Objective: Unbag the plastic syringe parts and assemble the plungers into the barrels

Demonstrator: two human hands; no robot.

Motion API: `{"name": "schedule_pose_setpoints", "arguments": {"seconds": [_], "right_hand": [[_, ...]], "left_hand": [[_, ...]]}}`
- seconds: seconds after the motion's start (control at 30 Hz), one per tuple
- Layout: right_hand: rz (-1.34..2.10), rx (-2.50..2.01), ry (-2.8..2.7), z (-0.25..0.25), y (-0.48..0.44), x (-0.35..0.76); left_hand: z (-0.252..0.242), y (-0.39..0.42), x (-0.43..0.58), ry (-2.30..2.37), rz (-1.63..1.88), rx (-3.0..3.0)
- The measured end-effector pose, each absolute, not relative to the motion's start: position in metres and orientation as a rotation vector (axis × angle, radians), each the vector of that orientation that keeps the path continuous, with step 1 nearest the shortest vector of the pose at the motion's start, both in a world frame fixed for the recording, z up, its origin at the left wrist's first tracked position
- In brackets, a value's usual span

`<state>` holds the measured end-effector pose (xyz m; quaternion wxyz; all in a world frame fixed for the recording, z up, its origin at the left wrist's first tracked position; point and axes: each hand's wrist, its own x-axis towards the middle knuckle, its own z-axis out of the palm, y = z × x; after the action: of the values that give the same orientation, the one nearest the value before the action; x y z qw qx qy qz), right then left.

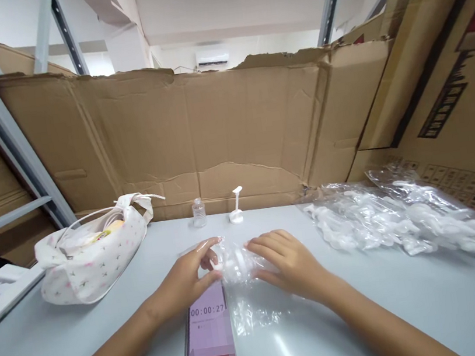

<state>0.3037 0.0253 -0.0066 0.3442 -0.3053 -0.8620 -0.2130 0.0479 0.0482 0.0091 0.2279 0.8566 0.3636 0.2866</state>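
While both forearms rest low over the table (414,306), the hands meet on a clear plastic bag (241,286).
Left hand (187,279): grip pinched together, thumb and forefinger on a small white part at the bag's mouth. Right hand (291,262): palm down, fingers flat and apart, pressing the bag beside a phone (210,338).

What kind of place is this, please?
Probably a small packing station in a warehouse. Flattened cardboard walls the grey table, metal shelf posts stand at the left, and a clear bag of white pump parts lies at the right.
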Motion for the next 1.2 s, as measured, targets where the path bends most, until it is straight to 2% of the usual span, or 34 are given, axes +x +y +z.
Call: {"name": "schedule_pose_setpoints", "arguments": {"seconds": [0.13,0.23,0.3,0.43,0.53,0.63,0.9,1.2], "right_hand": [[-0.558,-0.91,-2.15,-0.004,0.027,0.313],[-0.414,-1.07,-1.979,-0.001,0.029,0.326],[-0.125,-1.108,-1.817,0.0,0.033,0.334],[0.751,-1.081,-1.516,-0.003,0.043,0.344],[1.078,-1.116,-1.401,-0.007,0.048,0.341],[1.067,-1.096,-1.316,-0.007,0.048,0.338],[0.784,-1.182,-1.023,0.0,0.057,0.361],[0.647,-1.097,-0.805,0.001,0.068,0.391]], "left_hand": [[0.013,0.045,0.046,1.074,0.915,2.424],[0.016,0.045,0.042,1.098,0.986,2.368],[0.016,0.047,0.04,1.09,1.048,2.3],[0.012,0.053,0.039,0.979,1.082,2.203],[0.009,0.055,0.04,0.921,1.036,2.214],[0.009,0.057,0.04,0.986,1.019,2.277],[0.01,0.075,0.022,1.283,1.164,2.506],[0.004,0.105,-0.005,1.522,0.858,2.641]]}}
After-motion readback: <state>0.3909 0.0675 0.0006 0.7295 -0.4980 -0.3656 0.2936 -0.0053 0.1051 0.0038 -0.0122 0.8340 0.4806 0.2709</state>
